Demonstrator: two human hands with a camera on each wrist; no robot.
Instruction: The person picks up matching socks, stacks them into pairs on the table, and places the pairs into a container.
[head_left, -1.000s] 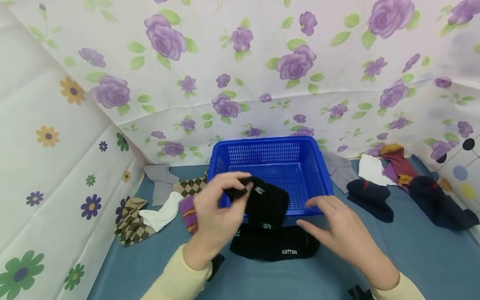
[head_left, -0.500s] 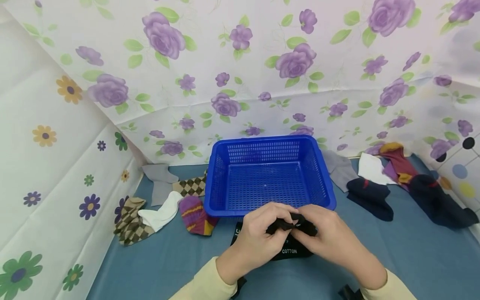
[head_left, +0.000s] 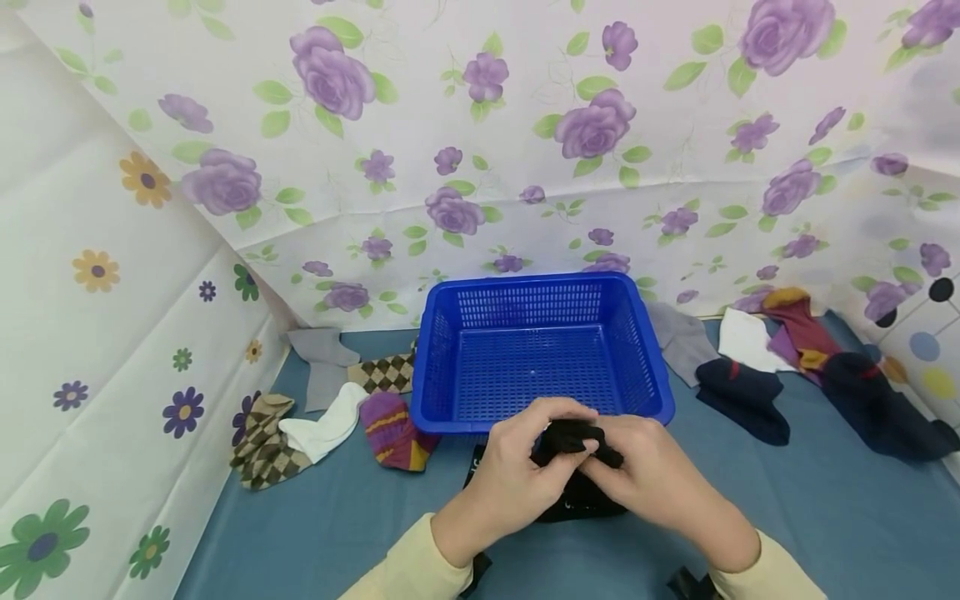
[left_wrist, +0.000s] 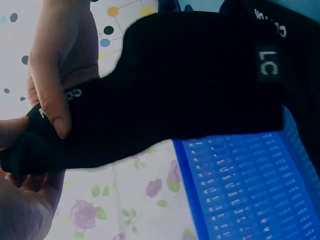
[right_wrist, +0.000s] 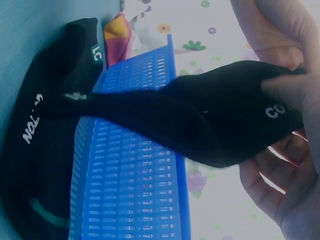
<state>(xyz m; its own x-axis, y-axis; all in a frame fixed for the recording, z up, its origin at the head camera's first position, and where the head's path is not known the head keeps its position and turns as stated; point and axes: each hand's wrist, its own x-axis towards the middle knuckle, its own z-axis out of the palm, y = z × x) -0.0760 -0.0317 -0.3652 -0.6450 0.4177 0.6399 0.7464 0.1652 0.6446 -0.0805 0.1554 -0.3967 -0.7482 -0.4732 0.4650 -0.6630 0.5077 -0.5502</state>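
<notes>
A black sock is gripped at its opening by both hands, in front of the basket. The left hand pinches one side, thumb at the edge. Opposite it, the right hand holds the other side, the hands nearly touching. In the left wrist view the held sock hangs at length and shows an "LC" mark. A second black sock, lettered in white, lies on the cloth beneath, mostly hidden by the hands in the head view.
The blue basket stands just beyond the hands. To its left lie a purple striped sock, a white sock, checkered socks and a grey sock. Navy socks, another white sock and a maroon sock lie right.
The left hand brought the black sock down from over the basket's front, and the right hand came in and took hold of it. Since half a second ago, the sock's opening has shifted slightly between the fingers.
</notes>
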